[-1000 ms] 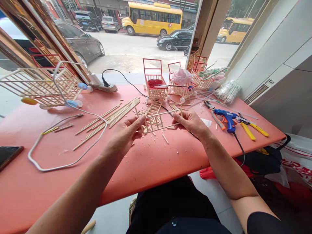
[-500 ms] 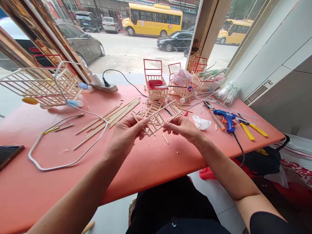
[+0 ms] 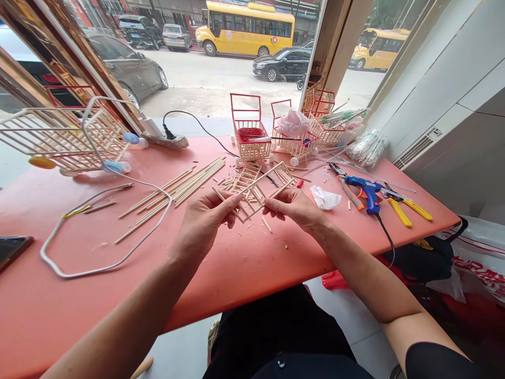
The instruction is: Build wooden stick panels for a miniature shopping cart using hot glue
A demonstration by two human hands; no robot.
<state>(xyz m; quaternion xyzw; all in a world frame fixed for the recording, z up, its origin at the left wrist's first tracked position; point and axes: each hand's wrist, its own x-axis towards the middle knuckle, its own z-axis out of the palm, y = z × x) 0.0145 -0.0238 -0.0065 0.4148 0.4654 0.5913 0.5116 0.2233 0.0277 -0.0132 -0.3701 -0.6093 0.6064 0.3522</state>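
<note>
A small frame of thin wooden sticks (image 3: 257,192) is held tilted above the table between both hands. My left hand (image 3: 211,213) pinches its left end, thumb on top and fingers curled beneath. My right hand (image 3: 290,205) grips the near right side between thumb and fingers. Below and beyond the frame lie a ladder-like piece of sticks (image 3: 246,176) and several short cut sticks. Left of my left hand, a bundle of long wooden sticks (image 3: 201,180) rests on the table. The fingertips under the frame are partly hidden.
Miniature stick shopping carts (image 3: 252,150) stand along the back, a larger cart (image 3: 74,137) at left. A blue glue gun (image 3: 369,192), yellow-handled pliers (image 3: 410,210) and crumpled tissue (image 3: 325,197) lie at right. A white cable (image 3: 114,263) loops across the left of the pink table (image 3: 118,321).
The view has shifted very slightly. Both hands keep their hold on the stick frame, with almost no movement.
</note>
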